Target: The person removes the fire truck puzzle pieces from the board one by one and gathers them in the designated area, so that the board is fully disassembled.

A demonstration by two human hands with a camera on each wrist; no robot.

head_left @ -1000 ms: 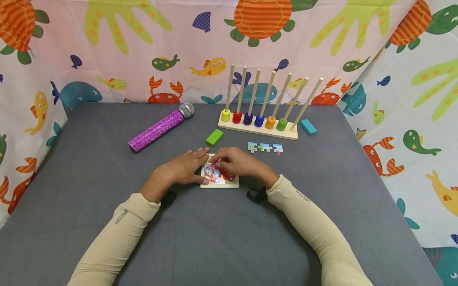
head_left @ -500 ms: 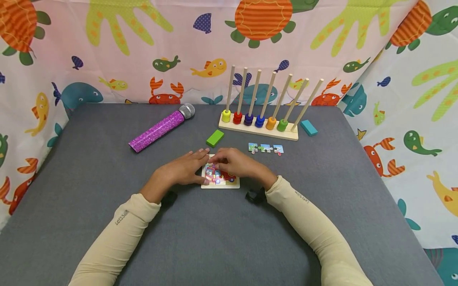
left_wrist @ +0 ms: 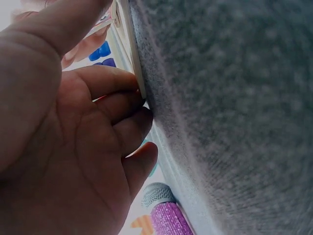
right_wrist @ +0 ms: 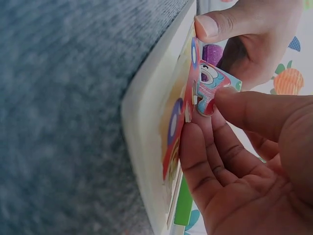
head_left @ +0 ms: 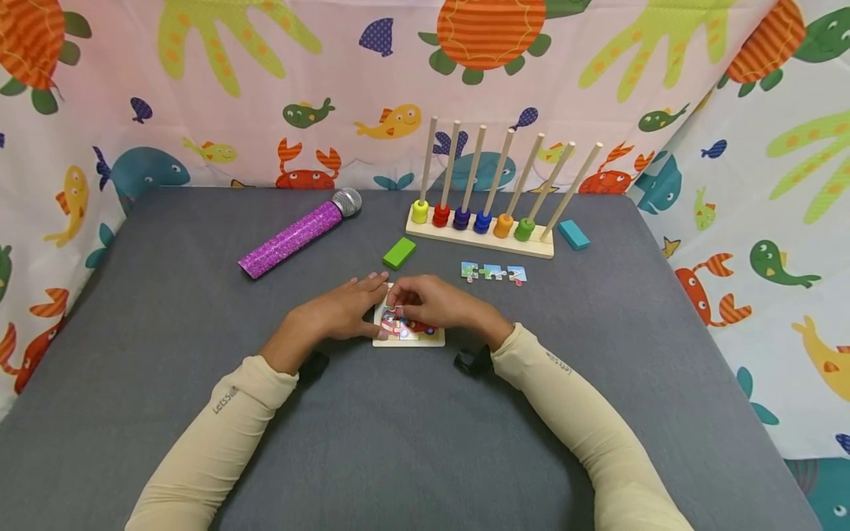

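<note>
A small wooden puzzle board [head_left: 428, 340] [right_wrist: 146, 122] [left_wrist: 128, 39] with a red cartoon picture lies in the middle of the grey table [head_left: 398, 442]. My right hand [head_left: 434, 301] [right_wrist: 234, 161] pinches a puzzle piece [right_wrist: 211, 83] [head_left: 398, 319] between thumb and fingers; the piece stands tilted up off the board's left part. My left hand [head_left: 335, 313] [left_wrist: 63, 147] [right_wrist: 254, 44] rests against the board's left edge, fingertips touching its side and the thumb on its frame. Much of the board is hidden under both hands.
Behind the board lie a green block [head_left: 398, 253] and three loose puzzle pieces [head_left: 493, 273]. Farther back stand a wooden peg rack with coloured rings [head_left: 481, 225], a teal block [head_left: 572, 234] and a purple glitter microphone [head_left: 299, 232] [left_wrist: 166, 215]. Patterned cloth walls enclose the table.
The right hand's fingers have drawn in slightly and the pinched piece now stands tilted up from the board. The left hand has stayed at the board's edge.
</note>
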